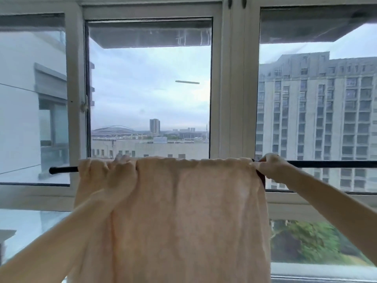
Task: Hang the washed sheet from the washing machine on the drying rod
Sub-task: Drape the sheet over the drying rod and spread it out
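**Sheet draped on the rod, both hands at its top edge**

Your right hand [272, 165] has a clenched grip on the right top corner of the sheet [183, 211], fingers curled over and pinching the bunched cloth right where it meets the drying rod [326, 164]. The knuckles face you; the forearm runs down to the lower right corner of the view.

Your left hand [122, 168] is on the top edge toward the left part of the sheet. The fingers reach up and over the fold at the rod, with the tips showing above the cloth. The hand blends with the pale fabric and the edge is blurred, so you cannot tell whether that grip is clenched on the cloth or only pressing it.

The sheet is a pale peach colour. It hangs over the rod, gathered in small puckers along the top, and falls straight down out of the bottom of the view. Between your two hands the top edge lies fairly even on the rod.

The rod is dark and thin, running level across the view. Its left end sticks out bare just past the sheet's left edge; on the right it continues bare past your right hand to the frame edge.

Behind the rod stands a white-framed window [216, 99]. Through the glass: a tall grey apartment block [318, 119] on the right, low rooftops and a distant tower in the middle, green trees [310, 242] at lower right.
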`<state>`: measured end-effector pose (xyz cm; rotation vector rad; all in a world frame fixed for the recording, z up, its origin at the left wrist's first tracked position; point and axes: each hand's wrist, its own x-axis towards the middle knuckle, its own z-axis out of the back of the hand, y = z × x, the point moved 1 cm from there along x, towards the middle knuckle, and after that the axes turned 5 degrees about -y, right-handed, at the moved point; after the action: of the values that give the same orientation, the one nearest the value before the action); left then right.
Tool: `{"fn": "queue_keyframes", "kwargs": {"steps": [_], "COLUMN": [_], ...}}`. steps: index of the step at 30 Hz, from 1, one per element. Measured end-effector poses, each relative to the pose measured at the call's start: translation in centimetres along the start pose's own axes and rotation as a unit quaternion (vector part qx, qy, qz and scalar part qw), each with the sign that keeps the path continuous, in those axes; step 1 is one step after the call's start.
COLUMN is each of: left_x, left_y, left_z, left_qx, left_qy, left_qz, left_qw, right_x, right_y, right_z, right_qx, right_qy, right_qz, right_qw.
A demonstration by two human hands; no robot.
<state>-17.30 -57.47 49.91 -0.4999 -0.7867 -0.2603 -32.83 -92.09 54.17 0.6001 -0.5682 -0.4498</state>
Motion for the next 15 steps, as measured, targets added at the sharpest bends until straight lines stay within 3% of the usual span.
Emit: {"fn": "queue_keyframes", "kwargs": {"steps": [4,7,9,13,15], "left_x": [0.0,-0.1,0.1,0.5,0.3], "left_y": [-2.4,-3.4,-3.6,-4.4,-5.0], "left_z": [-1.1,-1.4,-1.4,-1.1,-1.3], "left_qx": [-0.034,-0.031,-0.029,-0.035,-0.036], "left_qy": [-0.035,-0.068,-0.084,-0.109,-0.109], "left_qz": [-0.138,-0.13,-0.12,-0.126,-0.12], "left_qw": [0.989,0.989,0.989,0.985,0.986], "right_x": [0.5,0.3,0.9,2.4,2.4], "right_y": [-0.6,-0.7,-0.9,-2.7,-3.9], "right_z": [0.2,0.7,1.4,3.5,3.6], "right_qx": [0.094,0.152,0.18,0.019,-0.092], "right_qy": [0.006,0.044,-0.005,-0.231,-0.209], "right_qz": [-0.017,-0.024,0.001,0.083,0.089], "right_qw": [0.995,0.987,0.984,0.969,0.969]}}
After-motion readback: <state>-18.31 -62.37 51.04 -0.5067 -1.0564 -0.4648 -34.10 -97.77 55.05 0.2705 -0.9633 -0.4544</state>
